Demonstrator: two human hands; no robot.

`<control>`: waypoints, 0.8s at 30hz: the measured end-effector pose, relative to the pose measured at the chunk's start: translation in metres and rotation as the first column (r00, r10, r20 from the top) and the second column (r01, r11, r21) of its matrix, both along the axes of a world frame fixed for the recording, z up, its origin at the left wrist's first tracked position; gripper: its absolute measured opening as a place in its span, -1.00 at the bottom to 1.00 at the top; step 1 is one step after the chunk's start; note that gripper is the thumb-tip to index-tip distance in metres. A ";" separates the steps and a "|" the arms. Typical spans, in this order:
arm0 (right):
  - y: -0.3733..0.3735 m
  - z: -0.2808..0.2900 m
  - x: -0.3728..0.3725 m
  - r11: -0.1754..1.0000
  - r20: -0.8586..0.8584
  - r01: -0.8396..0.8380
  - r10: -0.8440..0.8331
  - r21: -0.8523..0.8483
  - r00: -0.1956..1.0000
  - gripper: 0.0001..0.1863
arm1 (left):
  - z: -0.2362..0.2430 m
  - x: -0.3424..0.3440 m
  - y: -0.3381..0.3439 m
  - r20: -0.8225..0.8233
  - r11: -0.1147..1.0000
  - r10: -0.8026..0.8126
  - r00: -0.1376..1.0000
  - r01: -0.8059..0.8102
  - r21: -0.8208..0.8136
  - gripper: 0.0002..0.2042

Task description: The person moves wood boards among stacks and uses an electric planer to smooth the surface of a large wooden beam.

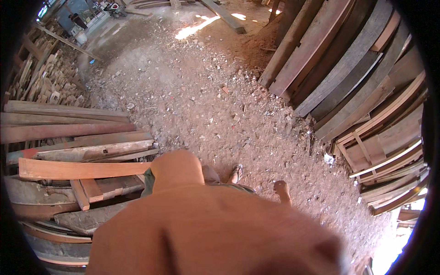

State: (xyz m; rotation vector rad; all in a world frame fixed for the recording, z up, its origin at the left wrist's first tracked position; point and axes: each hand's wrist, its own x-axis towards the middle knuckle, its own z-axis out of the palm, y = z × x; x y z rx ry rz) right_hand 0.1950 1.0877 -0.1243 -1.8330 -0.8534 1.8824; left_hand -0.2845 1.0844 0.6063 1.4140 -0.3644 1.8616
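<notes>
Orange plank [82, 169] spans the timber stack [75, 133] at left, its right end hidden behind the bare shoulder [178, 172]; the left hand is out of sight (grip impossible to tell). The right hand [280, 186] hangs low, seemingly curled, contents unclear. Beyond, open littered ground [197, 96] reaches leaning boards [339, 59].

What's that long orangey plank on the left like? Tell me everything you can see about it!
The orange-brown plank looks like wood, long, flat and fairly smooth, with a squared left end. It runs sideways above a darker, rougher stack of boards, and two short reddish pieces show just below it. It looks gently curved, though the wide lens bends edges. Its right end disappears by the person's body, so whether a hand holds it can't be seen.
</notes>
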 end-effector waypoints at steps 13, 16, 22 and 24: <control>0.005 0.043 -0.108 0.961 0.340 -0.276 0.262 -0.005 0.903 -0.74 | -0.025 0.028 0.127 0.028 0.970 -0.242 0.970 0.240 0.046 -0.38; -0.025 0.059 -0.128 0.936 0.341 -0.346 0.346 -0.064 0.874 -0.72 | -0.032 0.027 0.148 0.019 0.955 -0.296 0.955 0.295 0.043 -0.32; -0.050 0.104 -0.155 0.979 0.255 -0.186 0.202 -0.084 0.946 -0.68 | -0.149 -0.020 0.225 -0.495 0.926 0.352 0.794 -0.374 0.059 -0.33; -0.045 0.120 -0.168 0.995 0.186 -0.081 0.092 -0.065 0.978 -0.67 | -0.230 -0.052 0.235 -0.845 0.823 0.349 0.405 -0.565 0.069 -0.54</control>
